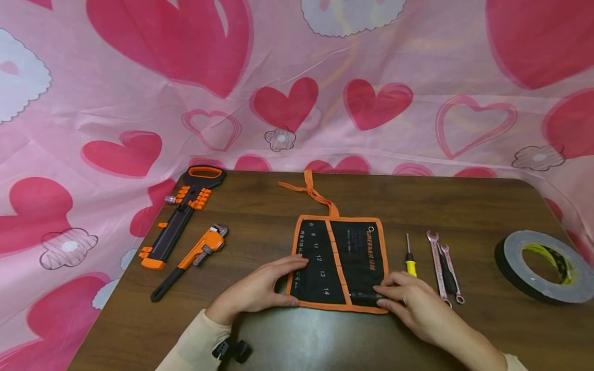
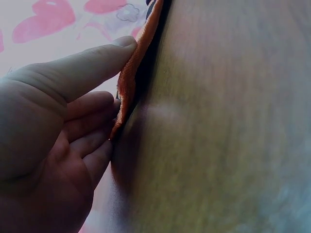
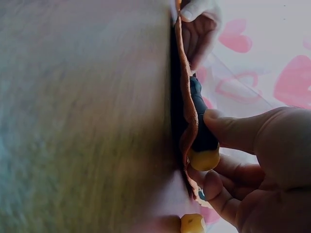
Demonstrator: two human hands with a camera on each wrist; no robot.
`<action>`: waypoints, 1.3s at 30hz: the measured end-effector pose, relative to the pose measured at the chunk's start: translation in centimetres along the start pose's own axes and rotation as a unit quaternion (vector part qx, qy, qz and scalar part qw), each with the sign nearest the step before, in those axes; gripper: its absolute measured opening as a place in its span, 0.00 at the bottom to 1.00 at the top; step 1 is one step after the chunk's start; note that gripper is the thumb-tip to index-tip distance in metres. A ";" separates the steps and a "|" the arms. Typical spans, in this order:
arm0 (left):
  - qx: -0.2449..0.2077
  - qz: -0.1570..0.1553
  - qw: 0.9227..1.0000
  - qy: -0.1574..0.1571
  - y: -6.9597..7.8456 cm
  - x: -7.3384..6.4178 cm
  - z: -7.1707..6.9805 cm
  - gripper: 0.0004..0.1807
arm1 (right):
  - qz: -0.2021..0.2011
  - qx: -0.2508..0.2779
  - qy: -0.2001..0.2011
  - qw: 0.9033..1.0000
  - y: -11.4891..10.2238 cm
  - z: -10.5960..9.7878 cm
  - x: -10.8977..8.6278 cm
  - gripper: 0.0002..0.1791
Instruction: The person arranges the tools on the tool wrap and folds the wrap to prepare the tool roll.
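Pouch (image 1: 357,257): GREENER, 12, 13, 14.

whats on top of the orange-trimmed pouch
At lower right, a black handle with a yellow end, pinched by the right hand. The left hand touches the pouch. The inside is covered, so anything there can't be seen.

I count my two hands (image 1: 264,284) (image 1: 417,304), one pouch (image 1: 355,252), two screwdrivers (image 1: 410,265) (image 3: 204,131); at right two spanners (image 1: 436,257) (image 1: 454,275), one black tool (image 1: 448,276), one tape (image 1: 508,269); at left one wrench (image 1: 199,251), one long tool (image 1: 172,234).

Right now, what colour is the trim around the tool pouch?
The trim is orange, edging the black pouch; the head view shows it best.
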State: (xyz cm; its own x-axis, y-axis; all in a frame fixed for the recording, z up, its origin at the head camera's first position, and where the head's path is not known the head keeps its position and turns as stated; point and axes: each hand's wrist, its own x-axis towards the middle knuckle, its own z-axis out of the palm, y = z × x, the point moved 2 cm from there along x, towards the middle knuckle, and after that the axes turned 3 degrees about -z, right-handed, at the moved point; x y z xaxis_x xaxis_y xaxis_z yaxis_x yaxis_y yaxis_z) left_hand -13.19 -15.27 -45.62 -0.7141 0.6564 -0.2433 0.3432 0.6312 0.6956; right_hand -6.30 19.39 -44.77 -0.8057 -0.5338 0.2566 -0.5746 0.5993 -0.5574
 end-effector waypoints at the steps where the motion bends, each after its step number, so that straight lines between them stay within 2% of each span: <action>1: 0.001 0.001 1.000 0.000 0.0 0.0 0.0 0.43 | 0.002 0.001 -0.002 1.000 0.0 0.0 0.0 0.14; 16: 0.002 -0.002 1.000 -0.002 0.1 -0.1 0.0 0.43 | -0.017 -0.035 0.008 0.999 -0.1 0.2 0.1 0.15; 25: 0.002 -0.001 1.000 -0.003 0.1 0.0 -0.1 0.43 | -0.006 -0.053 -0.003 0.999 -0.3 0.2 0.3 0.13; 33: 0.034 0.000 0.999 0.002 0.4 0.0 0.0 0.43 | -0.023 -0.078 0.035 0.996 -0.4 0.4 0.3 0.15; 39: 0.055 0.007 0.998 0.001 1.2 0.3 -0.1 0.43 | -0.014 -0.091 0.046 0.995 -0.4 0.7 0.5 0.14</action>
State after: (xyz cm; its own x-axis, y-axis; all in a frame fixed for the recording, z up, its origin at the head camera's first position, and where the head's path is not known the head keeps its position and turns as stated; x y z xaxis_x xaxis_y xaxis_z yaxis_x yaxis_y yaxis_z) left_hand -13.04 -14.37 -44.84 -0.7096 0.6652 -0.2325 0.4182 0.6631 0.6209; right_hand -6.35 18.45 -45.00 -0.7937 -0.5008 0.3453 -0.6071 0.6868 -0.3996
